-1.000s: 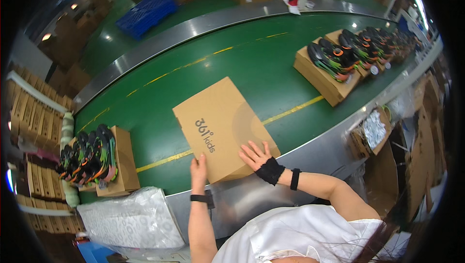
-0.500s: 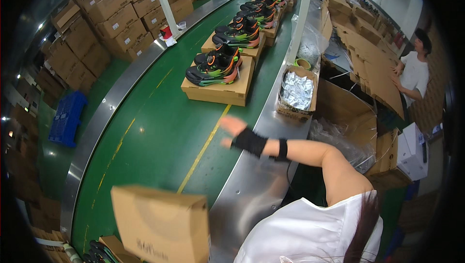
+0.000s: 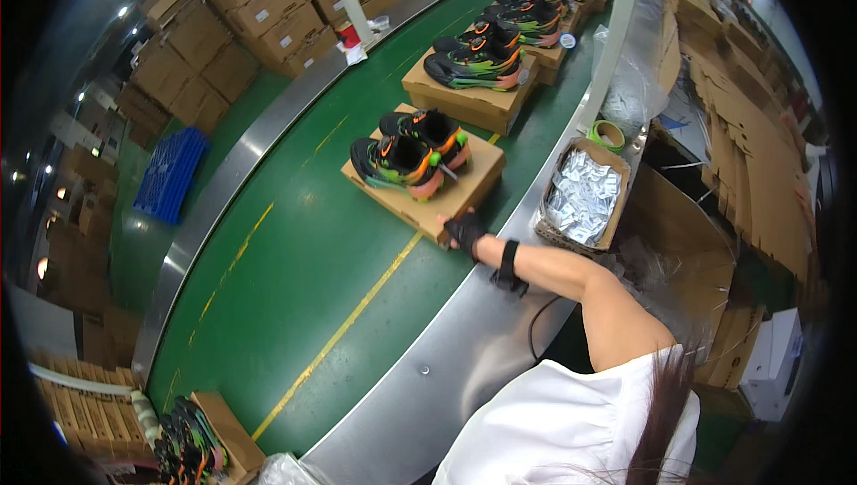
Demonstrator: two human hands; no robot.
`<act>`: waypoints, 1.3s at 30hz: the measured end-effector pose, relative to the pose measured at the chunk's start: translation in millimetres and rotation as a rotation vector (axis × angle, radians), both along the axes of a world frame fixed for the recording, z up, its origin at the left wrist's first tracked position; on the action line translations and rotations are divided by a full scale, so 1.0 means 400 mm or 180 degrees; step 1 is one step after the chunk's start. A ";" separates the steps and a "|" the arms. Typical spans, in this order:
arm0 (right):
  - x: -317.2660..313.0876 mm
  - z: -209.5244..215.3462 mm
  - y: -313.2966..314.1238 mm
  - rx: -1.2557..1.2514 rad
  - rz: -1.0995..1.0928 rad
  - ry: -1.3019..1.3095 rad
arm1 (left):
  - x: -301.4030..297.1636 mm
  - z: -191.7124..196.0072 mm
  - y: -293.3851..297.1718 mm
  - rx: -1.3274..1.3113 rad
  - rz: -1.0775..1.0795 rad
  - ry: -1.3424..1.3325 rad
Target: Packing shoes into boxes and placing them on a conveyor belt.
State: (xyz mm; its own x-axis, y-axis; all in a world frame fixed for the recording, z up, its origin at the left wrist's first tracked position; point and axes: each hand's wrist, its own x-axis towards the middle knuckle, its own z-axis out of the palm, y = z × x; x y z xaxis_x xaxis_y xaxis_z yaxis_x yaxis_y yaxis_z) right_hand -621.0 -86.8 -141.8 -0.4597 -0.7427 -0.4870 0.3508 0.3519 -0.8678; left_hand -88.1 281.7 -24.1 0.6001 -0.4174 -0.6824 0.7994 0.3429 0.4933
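My right hand (image 3: 464,232), in a black fingerless wrist support, grips the near corner of a brown cardboard shoebox (image 3: 478,195) on the green conveyor belt. Some of its fingers are hidden by the hand and the box edge. On the lid stands a pair of black sneakers (image 3: 397,163) with green, orange and pink parts. The box lies askew, turned toward me. Just behind it is another shoebox (image 3: 464,103) with a similar pair of sneakers (image 3: 478,61) on top. My left hand is out of view.
A carton of small silvery-white packets (image 3: 582,195) and a green tape roll (image 3: 607,135) stand on the metal edge to the right. A white post (image 3: 616,38) rises beside them. More sneakers (image 3: 187,440) lie at the lower left. Stacked cartons (image 3: 277,12) and a blue pallet (image 3: 170,172) are beyond the belt.
My right hand has gone from reaching over the belt to gripping the nearest shoebox, which has turned and come nearer. The blurred brown box at lower left has left the view.
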 end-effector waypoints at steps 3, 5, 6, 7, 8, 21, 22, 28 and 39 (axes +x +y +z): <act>0.093 0.095 0.178 0.0392 0.0987 0.0351 | 0.048 -0.001 0.095 -0.1083 0.1034 0.1328; 0.070 0.123 0.244 0.0136 0.2620 0.0481 | 0.070 -0.008 0.113 -0.2001 0.1707 0.2746; 0.067 0.219 0.267 0.0018 0.3347 0.0737 | 0.072 -0.022 0.100 -0.2207 0.1804 0.3139; 0.083 0.220 0.264 -0.1007 0.3000 0.2311 | 0.057 -0.016 0.084 -0.2238 0.1858 0.3119; 0.103 0.223 0.258 -0.2058 0.2441 0.3818 | 0.043 -0.031 0.024 -0.1389 0.0923 0.1854; 0.252 0.554 0.093 -0.1342 0.3353 0.4670 | -0.039 -0.006 -0.300 0.0265 -0.2804 -0.1707; 0.261 0.587 0.119 -0.1151 0.3515 0.4405 | -0.031 0.010 -0.314 0.0282 -0.2822 -0.1697; 0.378 0.542 0.340 -0.2785 0.3774 0.4914 | -0.063 0.137 -0.524 -0.0450 -0.3214 -0.2367; 0.423 0.223 0.512 -0.2794 0.4257 0.2652 | -0.530 -0.124 -0.840 0.0424 -0.5782 -0.2349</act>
State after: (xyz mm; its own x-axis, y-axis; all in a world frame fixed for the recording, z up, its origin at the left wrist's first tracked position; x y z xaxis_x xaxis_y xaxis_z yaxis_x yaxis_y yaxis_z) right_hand -451.8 118.1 -52.6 0.7108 -0.6640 0.2322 -0.3345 -0.6095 -0.7188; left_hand -300.3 -54.4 -73.6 -0.2724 -0.7395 -0.6156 -0.2354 -0.5691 0.7878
